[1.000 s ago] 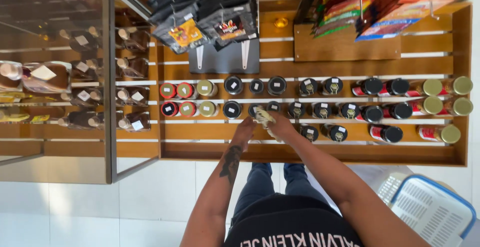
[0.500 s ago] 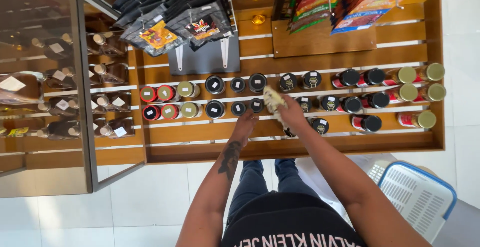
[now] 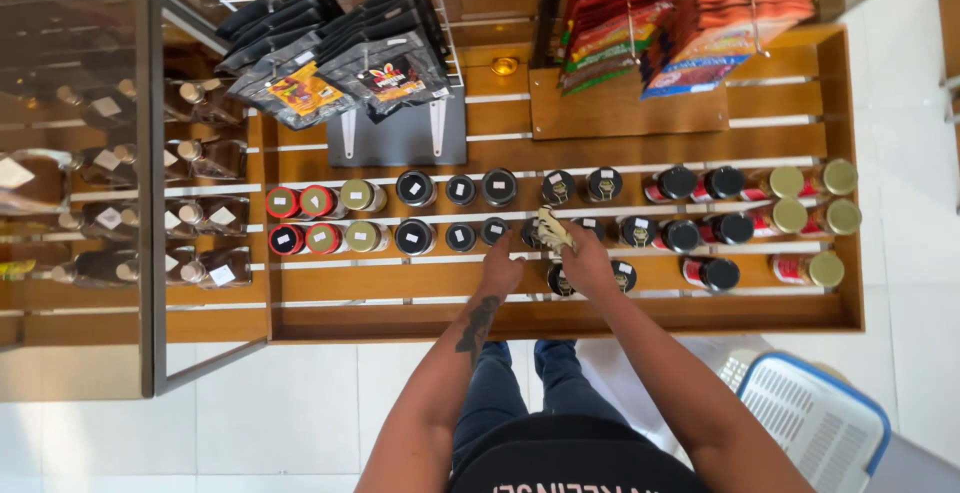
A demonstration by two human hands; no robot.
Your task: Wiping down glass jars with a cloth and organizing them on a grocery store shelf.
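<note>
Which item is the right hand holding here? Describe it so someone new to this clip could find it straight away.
Start at the wooden display shelf lined with rows of round-lidded jars. Near the middle of the second row, just above the right hand, a small pale, crumpled cloth sticks up from the fingers. It is the only soft, irregular, light-coloured thing among the hard, round, mostly dark lids.

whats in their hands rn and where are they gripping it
The right hand holds a crumpled pale cloth by its lower end. The left hand rests at the shelf's jars; whether it grips one cannot be told.
</note>
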